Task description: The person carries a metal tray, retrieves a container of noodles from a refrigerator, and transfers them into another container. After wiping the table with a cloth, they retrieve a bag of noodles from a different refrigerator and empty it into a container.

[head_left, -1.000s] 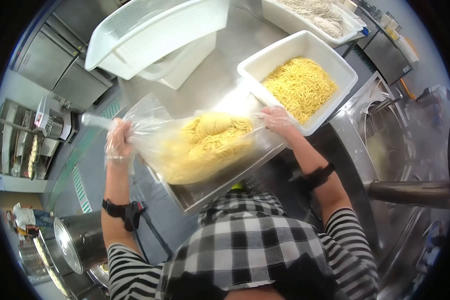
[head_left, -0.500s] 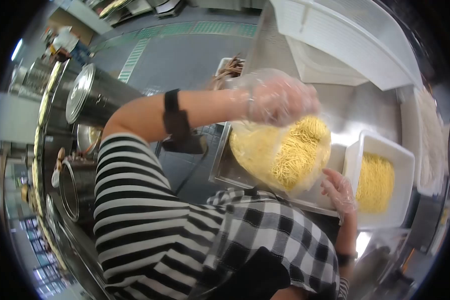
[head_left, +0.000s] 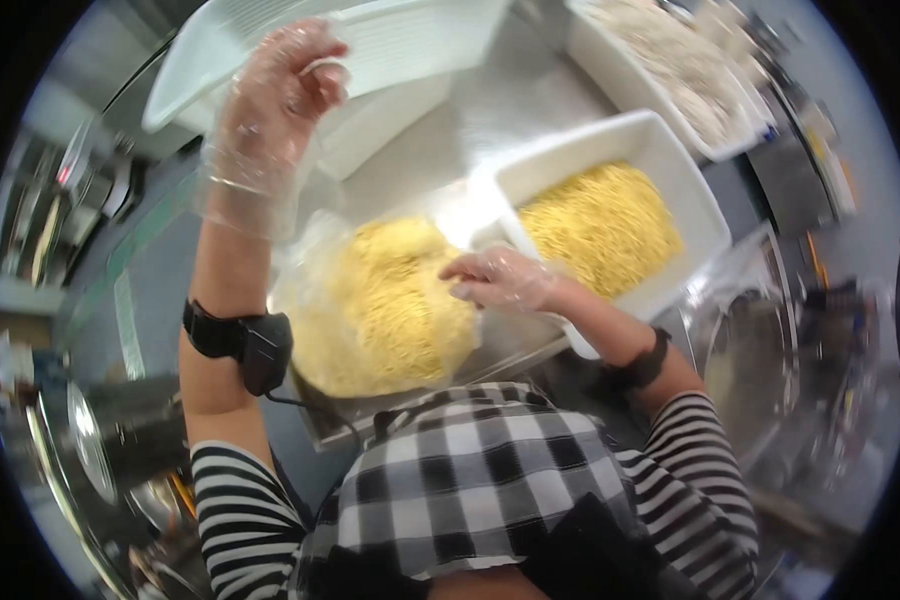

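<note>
Noodle bag [head_left: 385, 305] sits on table [head_left: 450, 130], just left of white tub [head_left: 670, 175]. Right hand [head_left: 500, 280] fingers open, resting on bag. Left hand [head_left: 270, 105] raised above bag, fingers curled closed; can't tell if they grip the film.

Gloves: clear film, we've got it on the left hand [head_left: 275, 100] at eleven o'clock and the right hand [head_left: 500, 280] dead centre.
Bag [head_left: 315, 240]: see-through, and we see bright yellow noodles [head_left: 390, 305] inside.
Tub [head_left: 570, 160]: white at two o'clock, and we spot the same yellow in it.
Far tub [head_left: 610, 50]: white, with a paler, off-white heap, we note, at one o'clock.
Apron [head_left: 470, 480]: black-and-white check, we're looking at six o'clock.
Sleeves [head_left: 240, 510]: black and white stripes.
Wristband [head_left: 240, 340]: black.
Counter [head_left: 490, 110]: steel grey.
</note>
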The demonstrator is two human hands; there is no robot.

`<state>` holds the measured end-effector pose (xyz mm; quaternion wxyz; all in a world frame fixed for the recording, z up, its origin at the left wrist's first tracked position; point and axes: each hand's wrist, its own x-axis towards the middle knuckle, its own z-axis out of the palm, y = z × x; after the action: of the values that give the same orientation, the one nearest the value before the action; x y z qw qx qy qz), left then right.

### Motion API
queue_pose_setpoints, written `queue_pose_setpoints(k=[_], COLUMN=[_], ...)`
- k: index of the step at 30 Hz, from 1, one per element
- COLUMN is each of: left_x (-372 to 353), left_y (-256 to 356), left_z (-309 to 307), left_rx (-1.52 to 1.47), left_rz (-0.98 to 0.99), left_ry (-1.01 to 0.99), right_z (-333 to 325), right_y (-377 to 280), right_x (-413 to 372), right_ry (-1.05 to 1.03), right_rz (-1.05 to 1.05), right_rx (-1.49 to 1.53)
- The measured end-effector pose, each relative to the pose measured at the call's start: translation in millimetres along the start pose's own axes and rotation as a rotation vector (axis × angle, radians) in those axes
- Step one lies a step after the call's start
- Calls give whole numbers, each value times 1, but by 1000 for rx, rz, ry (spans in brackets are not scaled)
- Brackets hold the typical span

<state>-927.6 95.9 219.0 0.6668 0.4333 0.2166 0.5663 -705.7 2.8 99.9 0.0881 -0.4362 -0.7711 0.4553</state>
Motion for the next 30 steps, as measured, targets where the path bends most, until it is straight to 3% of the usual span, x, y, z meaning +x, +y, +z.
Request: queue_pose_setpoints(k=[2,4,6,7,8,9,10,12,14,16,17,20,22,24,26,27,29,30], left_x=[-2,0,-14,-14,-11,-8,-5,-1,-11,-11,-13,-12,-14,-16,-16,-16,-17,-16], left_y=[-45,-131,-175,-200,-228,-248,-266,-287,-270,-274,-272,-267,-265,-269,-262,-259,-256,-254], left_z=[37,20,24,22,20,17,17,23,3,10,9,17,15,10,15,18,18,19], left_rx=[492,991,1323,1318,1388,1454,1453,1363,1402,1439,1411,1350,1321,1332,1335,1339,1359,1380], left_rz=[-68,76,274,277,221,162,158,14,-6,-32,21,33,-8,61,6,-42,-24,-2], left_ry=[-24,-305,-355,-371,-207,-40,-49,133,141,143,163,188,200,186,172,165,150,142], right_z=[-6,-34,-60,-71,-84,-101,-114,-130,-116,-96,-92,-91,-70,-46,-27,-22,-21,-34], right_y=[25,45,85,136,182,197,210,226,207,200,187,177,205,145,124,117,103,93], right_x=[-1,-11,-25,-37,-55,-73,-88,-106,-90,-78,-76,-80,-79,-48,-52,-57,-64,-65], right_ry=[120,243,384,472,554,555,551,496,444,385,385,385,103,291,252,252,-15,-14], right_rz=[14,86,360,393,426,542,656,750,834,1011,1021,933,384,672,458,464,230,232], right_rx=[146,-59,-187,-314,-446,-405,-359,-282,-208,-579,-574,-415,-481,-289,-358,-353,-272,-271])
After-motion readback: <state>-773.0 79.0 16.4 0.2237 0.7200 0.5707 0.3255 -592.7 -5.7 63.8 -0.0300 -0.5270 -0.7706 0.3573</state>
